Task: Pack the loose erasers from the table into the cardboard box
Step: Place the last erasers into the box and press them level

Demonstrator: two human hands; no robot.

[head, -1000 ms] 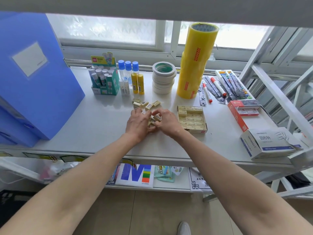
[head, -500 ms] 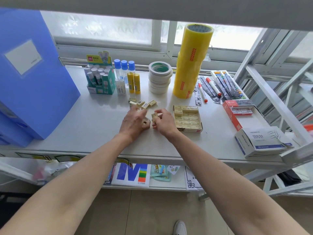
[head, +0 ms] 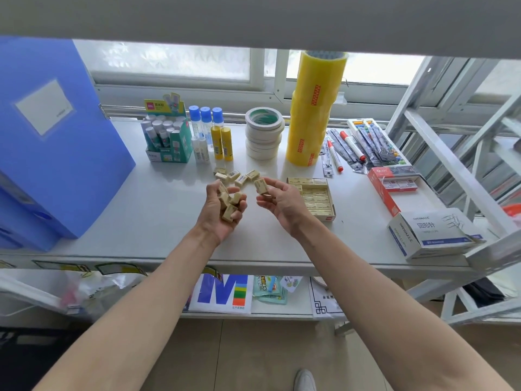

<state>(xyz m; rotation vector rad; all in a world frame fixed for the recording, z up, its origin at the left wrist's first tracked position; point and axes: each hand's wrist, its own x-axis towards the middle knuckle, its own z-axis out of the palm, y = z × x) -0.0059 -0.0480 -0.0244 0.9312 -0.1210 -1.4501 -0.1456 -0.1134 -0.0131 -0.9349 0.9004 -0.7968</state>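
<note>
1. The erasers are small rectangular blocks in pale yellow-tan paper sleeves with faint printing, all alike in shape.
2. Your left hand is raised above the bench, palm turned up, fingers curled into a cupped grip round a handful of erasers that lie jumbled at different angles.
3. Your right hand is also raised, just beside the left but apart from it. Its grip is a pinch: thumb and fingertips hold a single eraser by its sides, the other fingers loosely bent.
4. A few loose erasers lie in a small scatter on the bench just beyond your hands, some touching one another.
5. The cardboard box is a shallow open tray of tan card with a red-edged front wall, just to the right of your right hand. It holds flat rows of erasers packed side by side.
6. The bench top is smooth, matt and pale grey.
7. Behind the scatter stand white-bodied glue bottles with blue caps, a stack of cream tape rolls and a tall column of glossy yellow tape rolls.
8. A large blue plastic file box stands at the left.
</note>
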